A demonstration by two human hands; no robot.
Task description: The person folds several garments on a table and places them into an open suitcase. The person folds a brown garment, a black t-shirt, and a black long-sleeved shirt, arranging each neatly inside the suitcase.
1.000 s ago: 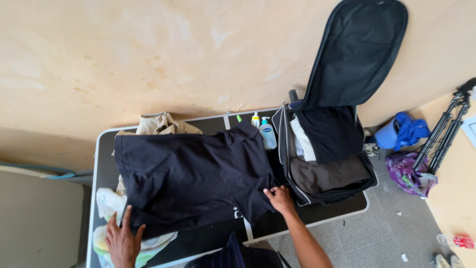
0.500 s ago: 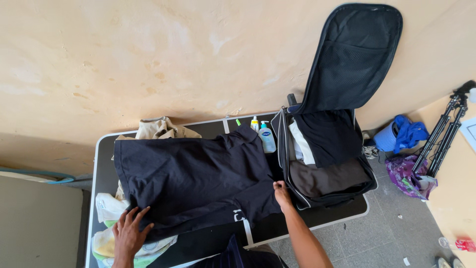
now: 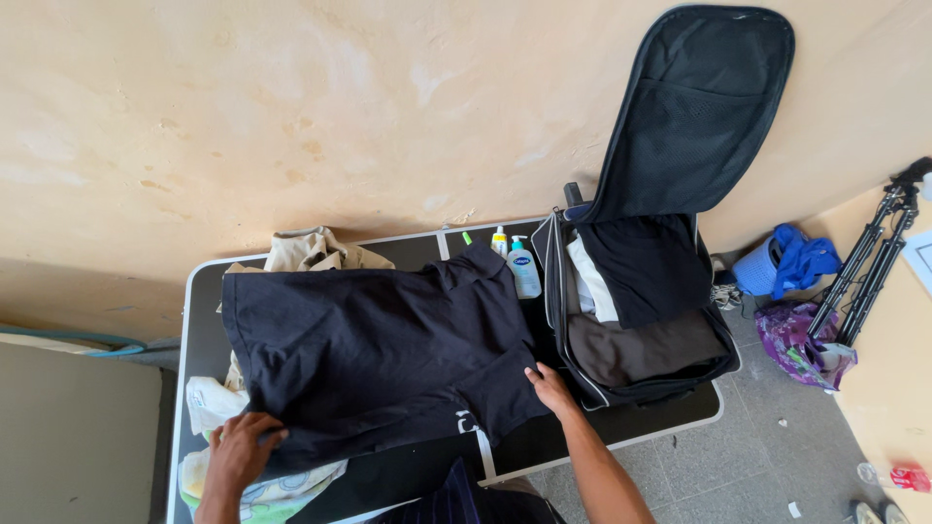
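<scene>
A black t-shirt [image 3: 374,349] lies spread flat over a black folding table [image 3: 621,427]. My left hand [image 3: 241,448] curls around the shirt's near left hem, fingers closed on the cloth. At the shirt's right sleeve edge, my right hand [image 3: 550,388] rests flat on the fabric, just beside an open black suitcase [image 3: 636,311]. The suitcase holds folded dark, brown and white clothes, and its lid [image 3: 694,107] leans up against the wall.
Beige clothes [image 3: 316,250] are heaped at the table's back, light cloths [image 3: 209,403] lie under the shirt on the left. Small bottles [image 3: 522,264] stand between shirt and suitcase. On the floor at right: a blue bucket [image 3: 767,264], a purple bag [image 3: 801,335], a tripod [image 3: 874,252].
My left hand went from lying flat with spread fingers to gripping the shirt's hem. My right hand shifted slightly along the sleeve edge next to the suitcase.
</scene>
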